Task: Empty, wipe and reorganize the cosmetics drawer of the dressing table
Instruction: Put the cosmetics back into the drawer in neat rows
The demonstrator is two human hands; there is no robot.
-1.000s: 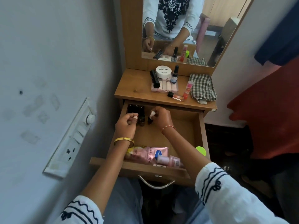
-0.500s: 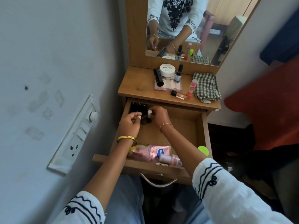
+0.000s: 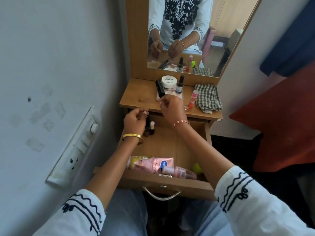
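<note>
The wooden drawer [image 3: 208, 138] is pulled open under the dressing table top [image 3: 136, 97]. At its back left stand small nail polish bottles [image 3: 152, 128], one with a white cap. My left hand [image 3: 134, 122] hovers just above them, its fingers loosely curled with nothing visible in them. My right hand [image 3: 172, 109] is raised over the table top's front edge. Its fingertips meet at the near corner of a flat pink nail pack [image 3: 172, 93]; whether they pinch it is unclear. A pink lotion tube [image 3: 150, 165] and a small pink bottle [image 3: 180, 172] lie at the drawer's front.
On the top stand a white jar [image 3: 168, 81], a black tube [image 3: 160, 88], a dark bottle [image 3: 179, 84], a pink tube [image 3: 193, 98] and a folded checked cloth [image 3: 208, 97]. A green round thing [image 3: 197, 167] sits in the drawer's front right corner. A wall with a switch panel [image 3: 75, 150] is close on the left.
Both hands have let go of the small bottles at the drawer's back. My right hand has risen to the table top's edge by the nail pack; my left has lifted slightly.
</note>
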